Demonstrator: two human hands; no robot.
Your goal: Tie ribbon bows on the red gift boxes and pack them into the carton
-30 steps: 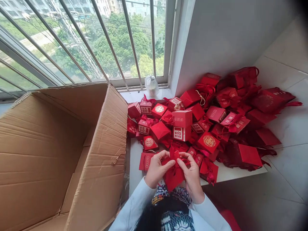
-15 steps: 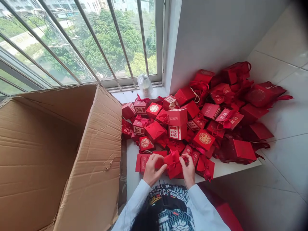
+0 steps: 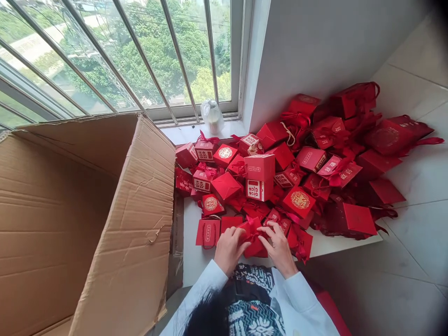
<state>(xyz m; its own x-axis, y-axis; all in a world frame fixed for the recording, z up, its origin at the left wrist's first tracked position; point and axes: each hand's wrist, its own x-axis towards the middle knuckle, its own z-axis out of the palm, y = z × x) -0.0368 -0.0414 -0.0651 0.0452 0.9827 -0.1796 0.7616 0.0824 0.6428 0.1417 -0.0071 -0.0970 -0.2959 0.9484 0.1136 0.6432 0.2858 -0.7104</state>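
Since the small red gift box [image 3: 252, 239] is soft and ribboned, the left hand [image 3: 229, 249] and right hand [image 3: 278, 247] both clasp it from either side at lower middle, by the edge of the white table [image 3: 192, 254], below the heap of red boxes [image 3: 290, 158], with the open cardboard carton [image 3: 122, 224] at left.

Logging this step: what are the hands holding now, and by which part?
The left hand and right hand grip a small red ribbon-tied gift box from either side, near the bow; exact finger contact is hidden.
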